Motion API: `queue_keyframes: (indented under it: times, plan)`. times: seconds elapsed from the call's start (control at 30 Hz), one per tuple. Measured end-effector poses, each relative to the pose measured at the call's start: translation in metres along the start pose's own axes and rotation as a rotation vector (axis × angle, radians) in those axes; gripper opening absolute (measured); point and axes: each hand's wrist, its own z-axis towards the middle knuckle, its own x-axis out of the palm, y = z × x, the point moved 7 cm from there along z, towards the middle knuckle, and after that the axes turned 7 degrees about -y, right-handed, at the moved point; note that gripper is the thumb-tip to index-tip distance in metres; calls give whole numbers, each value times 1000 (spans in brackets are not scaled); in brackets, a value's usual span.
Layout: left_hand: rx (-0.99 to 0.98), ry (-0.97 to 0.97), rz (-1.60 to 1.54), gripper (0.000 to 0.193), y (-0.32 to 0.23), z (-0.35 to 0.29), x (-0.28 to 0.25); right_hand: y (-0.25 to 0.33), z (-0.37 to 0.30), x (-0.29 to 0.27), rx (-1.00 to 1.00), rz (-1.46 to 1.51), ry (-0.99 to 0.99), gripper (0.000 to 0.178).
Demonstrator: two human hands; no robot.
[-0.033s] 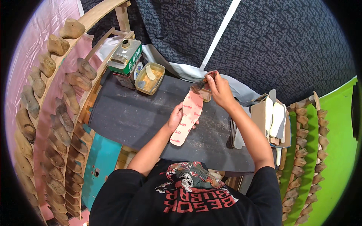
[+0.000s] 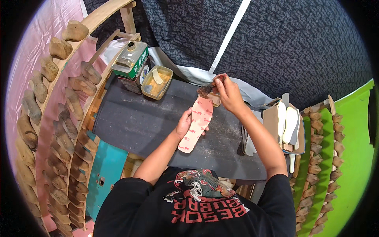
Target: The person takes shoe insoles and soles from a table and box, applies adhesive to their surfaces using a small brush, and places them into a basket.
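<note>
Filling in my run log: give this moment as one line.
left hand: holds pink insole | right hand: brush at insole tip | nearby: glue tray, tin can

Left hand (image 2: 184,123) grips (fingers curled), right hand (image 2: 228,94) raised, pinching.

Dark worktable (image 2: 130,122), pink wall (image 2: 31,43)

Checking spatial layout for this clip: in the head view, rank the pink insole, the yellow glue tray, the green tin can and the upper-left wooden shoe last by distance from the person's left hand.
1. Pink insole: held in the left hand, at the centre of the table.
2. Yellow glue tray: up and left, at the table's far edge.
3. Green tin can: just beyond the tray, farther left.
4. Wooden shoe last: top of the left rack.
</note>
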Motion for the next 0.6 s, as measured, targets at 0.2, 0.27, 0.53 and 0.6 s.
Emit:
queue_keyframes:
  times: [0.2,0.27,0.53,0.6]
  plan:
    - [60,9,-69,69,-9,0,-1,16,2,-3,-98,-55,61,25]
    - [56,3,-88,68,-9,-1,-4,10,0,-6,-9,-48,119,27]
    - [27,52,-54,68,-5,3,-5,29,-5,-8,-121,-122,167,24]
    - [28,33,-69,68,-7,3,3,28,-5,-12,-144,-74,107,23]
